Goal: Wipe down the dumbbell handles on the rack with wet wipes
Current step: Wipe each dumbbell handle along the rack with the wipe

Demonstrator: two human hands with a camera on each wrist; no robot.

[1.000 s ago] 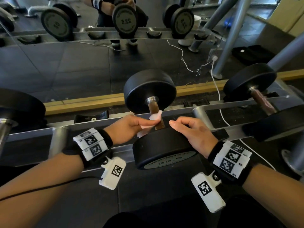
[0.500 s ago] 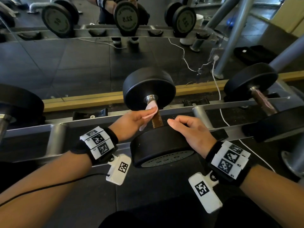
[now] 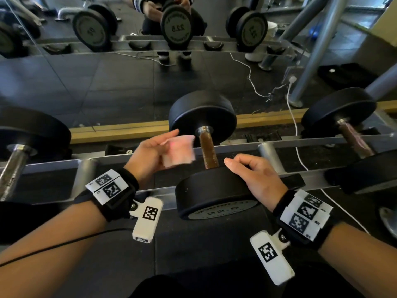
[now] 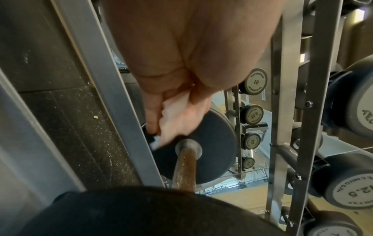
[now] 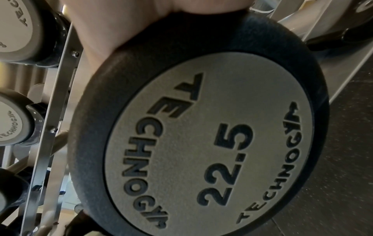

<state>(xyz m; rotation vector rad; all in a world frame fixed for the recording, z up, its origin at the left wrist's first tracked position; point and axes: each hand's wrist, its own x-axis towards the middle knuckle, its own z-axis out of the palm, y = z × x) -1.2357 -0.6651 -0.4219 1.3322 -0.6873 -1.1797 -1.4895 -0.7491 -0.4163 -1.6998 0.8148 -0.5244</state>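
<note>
Now clear of the handle (image 3: 208, 150): wet wipe (image 3: 178, 151), pinched in left hand (image 3: 150, 153), swung just left of that rusty-brown, rough bar of the middle dumbbell (image 3: 202, 112) lying across the grey steel rack (image 3: 311, 140); pressed on it half a second ago. Stroke probably finished. Right hand (image 3: 255, 177) resting relaxed on near matte rubber head (image 3: 214, 190).

The right hand's (image 5: 125, 24) palm rests on the black rim of a dumbbell head (image 5: 201, 135), whose grey face reads TECHNOGYM and 22.5. Left of it runs a metal rack rail (image 5: 50, 119), with 2 grey-faced dumbbell ends (image 5: 12, 121) beyond.
</note>
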